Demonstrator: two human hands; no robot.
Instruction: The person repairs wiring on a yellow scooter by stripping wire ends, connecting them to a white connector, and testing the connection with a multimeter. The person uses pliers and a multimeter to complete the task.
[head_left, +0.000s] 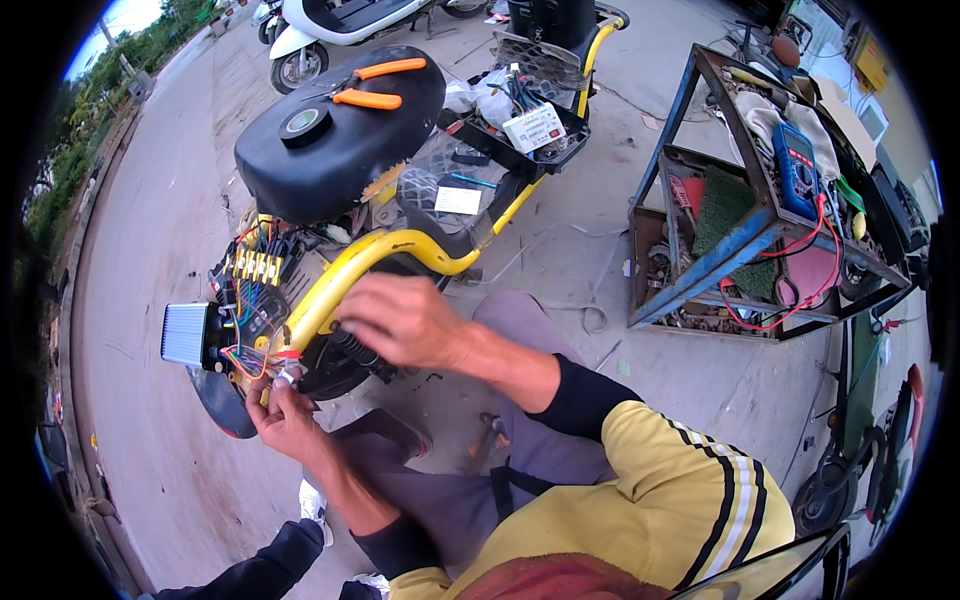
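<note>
My left hand [289, 420] pinches a small pale connector [287, 375] on the bundle of coloured wires [243, 357], at the rear of a partly dismantled yellow scooter. My right hand [398, 322] is closed, fingers curled beside the bent yellow frame tube [345, 266]; what they hold, if anything, is hidden. Left of the wires sits a finned silver controller box [185, 334], with a row of yellow terminals [253, 266] above it. Orange-handled pliers [368, 99] lie on the black seat [335, 160], and a white labelled box [534, 128] with wires rests farther along the scooter.
A metal tool cart [680, 297] with a blue multimeter [795, 172] stands at the right. A white scooter [335, 22] is behind. A folded kick scooter [850, 440] is at the lower right, and another person's legs [270, 560] show at the lower left.
</note>
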